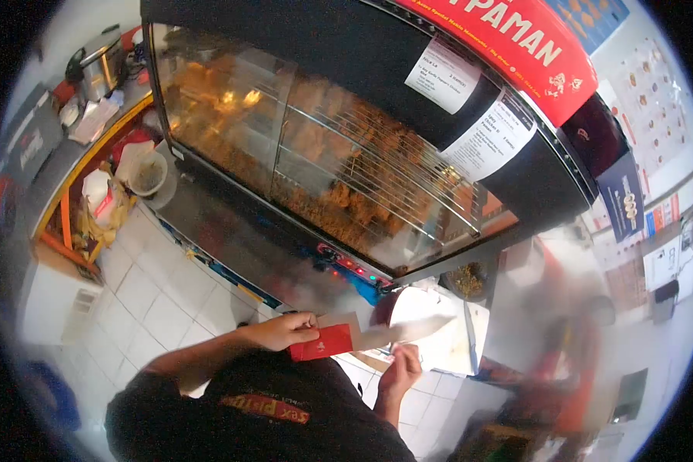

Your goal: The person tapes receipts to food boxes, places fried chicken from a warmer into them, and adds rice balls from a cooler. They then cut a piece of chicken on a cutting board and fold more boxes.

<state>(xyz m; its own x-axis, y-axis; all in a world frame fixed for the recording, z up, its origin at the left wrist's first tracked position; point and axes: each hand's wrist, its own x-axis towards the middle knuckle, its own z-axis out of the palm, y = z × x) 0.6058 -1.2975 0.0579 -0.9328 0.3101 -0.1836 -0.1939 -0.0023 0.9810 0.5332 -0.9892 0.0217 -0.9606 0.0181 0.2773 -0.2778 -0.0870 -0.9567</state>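
The lower right of the frame is smeared by motion blur; a person (550, 339) in red and white there has no readable outline, and what they stand beside cannot be made out; the pale sheet (408, 333) reaching right from the red packet (322, 343) is blurred along its far end; the left hand (285, 331) covers the packet's left corner; the right hand (400, 371) shows only its back, so its grip is unclear; the red sign (516, 35) is cut by the top edge; the print on the white labels (446, 73) is too small to read; steam or glare fogs the cabinet glass (346, 154).
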